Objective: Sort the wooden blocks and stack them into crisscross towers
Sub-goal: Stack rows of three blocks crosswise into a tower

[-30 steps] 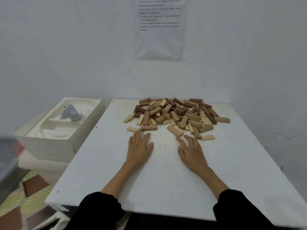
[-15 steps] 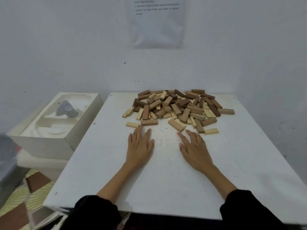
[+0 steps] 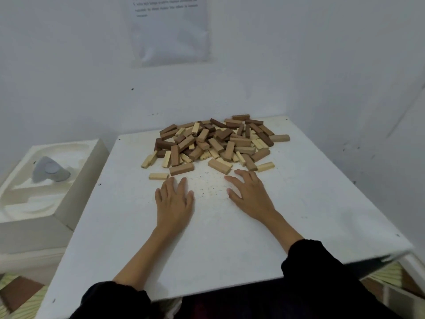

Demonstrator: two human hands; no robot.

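The wooden blocks (image 3: 216,143) are heaped unsorted at the far side of the table (image 3: 322,215). The left hand (image 3: 173,202) and right hand (image 3: 249,195) are laid flat, fingers spread, holding nothing. Sorting is not begun; one shade must be picked first.

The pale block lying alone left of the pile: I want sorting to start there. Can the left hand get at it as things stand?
Probably yes. The left hand lies flat just short of the pale block, with only bare table between them.
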